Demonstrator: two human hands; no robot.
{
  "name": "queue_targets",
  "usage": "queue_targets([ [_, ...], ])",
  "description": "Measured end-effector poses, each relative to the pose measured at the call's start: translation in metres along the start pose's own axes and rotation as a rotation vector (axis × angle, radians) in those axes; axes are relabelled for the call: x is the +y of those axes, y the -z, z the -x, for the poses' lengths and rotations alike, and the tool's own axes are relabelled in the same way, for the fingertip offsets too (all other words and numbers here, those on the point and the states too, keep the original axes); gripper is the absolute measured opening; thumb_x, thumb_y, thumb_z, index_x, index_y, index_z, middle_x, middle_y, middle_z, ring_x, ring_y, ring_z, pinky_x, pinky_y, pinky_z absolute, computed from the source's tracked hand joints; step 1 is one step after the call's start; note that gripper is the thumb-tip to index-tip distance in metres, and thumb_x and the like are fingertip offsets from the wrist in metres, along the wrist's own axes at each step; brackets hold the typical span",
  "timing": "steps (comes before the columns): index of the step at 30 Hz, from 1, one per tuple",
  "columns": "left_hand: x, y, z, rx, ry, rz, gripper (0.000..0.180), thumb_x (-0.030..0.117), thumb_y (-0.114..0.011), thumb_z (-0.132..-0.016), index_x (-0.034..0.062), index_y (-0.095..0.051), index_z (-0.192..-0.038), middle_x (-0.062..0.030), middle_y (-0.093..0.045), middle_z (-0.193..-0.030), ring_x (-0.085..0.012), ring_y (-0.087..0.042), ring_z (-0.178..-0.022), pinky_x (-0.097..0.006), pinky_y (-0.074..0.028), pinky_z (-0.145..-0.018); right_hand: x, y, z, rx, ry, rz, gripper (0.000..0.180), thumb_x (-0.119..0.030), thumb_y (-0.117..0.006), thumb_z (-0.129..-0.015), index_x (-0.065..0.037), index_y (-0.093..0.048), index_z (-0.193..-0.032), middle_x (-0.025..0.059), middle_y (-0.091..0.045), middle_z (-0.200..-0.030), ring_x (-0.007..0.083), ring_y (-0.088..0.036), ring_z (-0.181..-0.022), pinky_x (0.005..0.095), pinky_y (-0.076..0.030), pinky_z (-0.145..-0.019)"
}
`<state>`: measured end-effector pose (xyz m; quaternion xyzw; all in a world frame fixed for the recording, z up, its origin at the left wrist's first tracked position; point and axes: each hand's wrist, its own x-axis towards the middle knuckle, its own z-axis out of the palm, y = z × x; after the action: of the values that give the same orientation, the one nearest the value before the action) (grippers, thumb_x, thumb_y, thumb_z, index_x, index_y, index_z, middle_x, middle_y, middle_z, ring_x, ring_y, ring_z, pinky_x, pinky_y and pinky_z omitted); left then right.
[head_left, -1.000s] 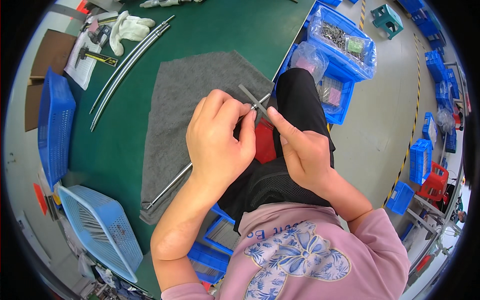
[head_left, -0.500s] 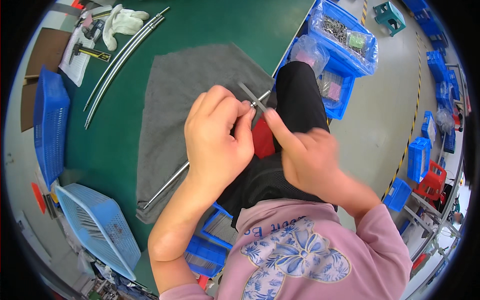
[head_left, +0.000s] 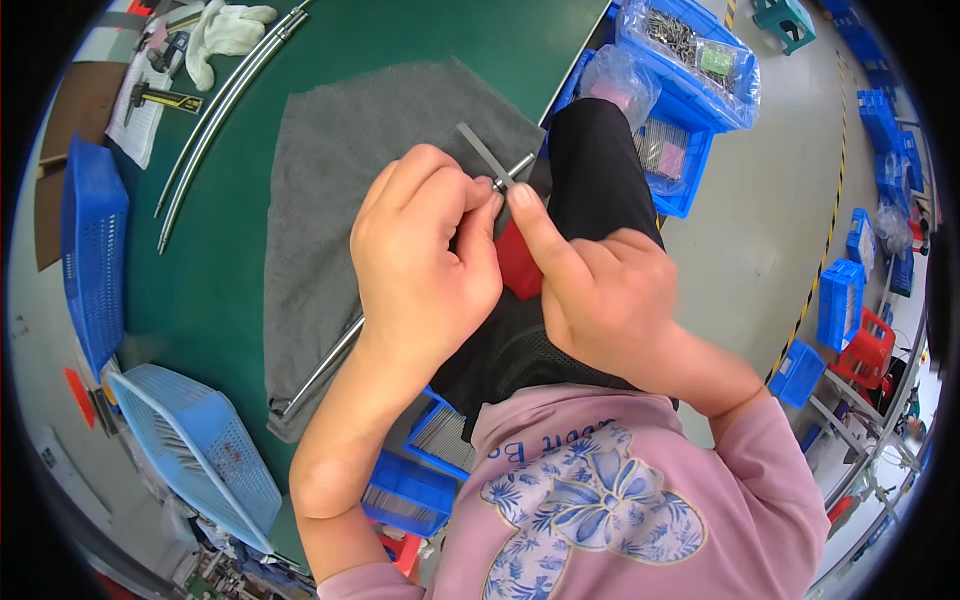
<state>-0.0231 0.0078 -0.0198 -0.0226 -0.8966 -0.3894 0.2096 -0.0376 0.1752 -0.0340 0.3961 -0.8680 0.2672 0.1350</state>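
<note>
My left hand is closed round a thin shiny metal rod, thumb and fingertips pinching it close to its far right end. The rod slants from the lower left, passing behind my wrist. My right hand grips a narrow flat grey file, its index finger stretched along it. The file lies across the rod just beyond my left fingertips. Whatever part of the file sits inside my right palm is hidden. Beneath the rod spreads a dark grey cloth on the green tabletop.
Several long rods, a white glove and a caliper lie at the far left. Blue baskets line the left edge. Blue bins of metal parts stand right of my black-clad leg.
Both hands, with the rod and file, appear slightly higher and further left, as does the whole scene. My right index fingertip sits closer to the rod, and its blur is gone.
</note>
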Motion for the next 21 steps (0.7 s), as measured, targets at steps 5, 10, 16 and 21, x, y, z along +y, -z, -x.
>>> queue_targets([
  [5, 0.0, 0.001, 0.0, -0.012, -0.016, -0.004, 0.014, -0.007, -0.069, -0.067, 0.0001, -0.057, -0.069, -0.0089, -0.053, -0.071, -0.0282, -0.054, -0.064, -0.036, -0.043, -0.056, 0.005, 0.005, 0.007, 0.008, 0.033, 0.03, 0.066, 0.001, -0.06, -0.059, -0.002, -0.064, -0.125, -0.0009, -0.038, -0.05, 0.0154, -0.039, -0.04, 0.0307, -0.033, -0.045],
  [10, -0.003, 0.001, 0.001, 0.001, -0.018, 0.01, 0.014, -0.007, -0.068, -0.066, -0.0002, -0.057, -0.07, -0.0094, -0.053, -0.071, -0.0284, -0.053, -0.064, -0.037, -0.043, -0.056, 0.01, 0.004, 0.016, -0.03, 0.037, 0.005, 0.065, 0.001, -0.059, -0.058, -0.003, -0.065, -0.123, -0.0004, -0.039, -0.051, 0.0141, -0.041, -0.042, 0.0291, -0.034, -0.046],
  [16, -0.002, 0.002, -0.001, -0.008, -0.037, 0.003, 0.015, -0.007, -0.069, -0.066, 0.0002, -0.057, -0.071, -0.0091, -0.053, -0.071, -0.028, -0.054, -0.064, -0.036, -0.043, -0.055, 0.013, -0.016, -0.005, 0.133, 0.088, -0.046, 0.062, 0.005, -0.057, -0.058, 0.001, -0.066, -0.12, -0.0012, -0.037, -0.047, 0.0151, -0.036, -0.037, 0.0292, -0.033, -0.042],
  [21, 0.002, 0.001, 0.001, -0.036, -0.035, -0.021, 0.015, -0.007, -0.069, -0.066, -0.0001, -0.057, -0.071, -0.0093, -0.053, -0.07, -0.0278, -0.053, -0.063, -0.036, -0.043, -0.055, 0.015, -0.014, 0.022, 0.056, 0.002, -0.085, 0.059, 0.005, -0.057, -0.063, 0.001, -0.064, -0.122, -0.0005, -0.041, -0.051, 0.0151, -0.041, -0.041, 0.0281, -0.035, -0.046],
])
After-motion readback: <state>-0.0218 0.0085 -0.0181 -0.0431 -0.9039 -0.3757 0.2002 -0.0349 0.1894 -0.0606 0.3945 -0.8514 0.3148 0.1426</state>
